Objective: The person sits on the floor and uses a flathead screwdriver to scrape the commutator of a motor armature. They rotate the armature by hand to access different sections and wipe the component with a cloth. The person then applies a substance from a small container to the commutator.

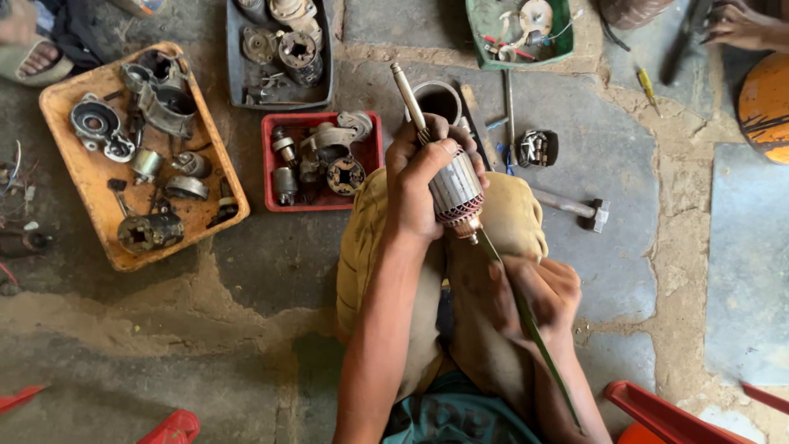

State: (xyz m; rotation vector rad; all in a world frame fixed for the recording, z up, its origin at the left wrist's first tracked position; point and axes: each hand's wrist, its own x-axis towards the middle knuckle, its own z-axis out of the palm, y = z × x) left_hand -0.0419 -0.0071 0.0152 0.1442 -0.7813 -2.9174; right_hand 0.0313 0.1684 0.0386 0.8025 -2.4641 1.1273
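Above the knee, over stone floor: left hand grip clamped on grey steel motor armature w/ copper commutator; heavy, rigid, windings fragile. Hold laminated core. Right hand grip pinches thin green blade.

Floor: I see grey stone slabs with sandy, crumbling joints, dusty and oil-stained, lit by flat daylight. On it: orange tray, red tray, grey tray, green tray, hammer, yellow screwdriver.
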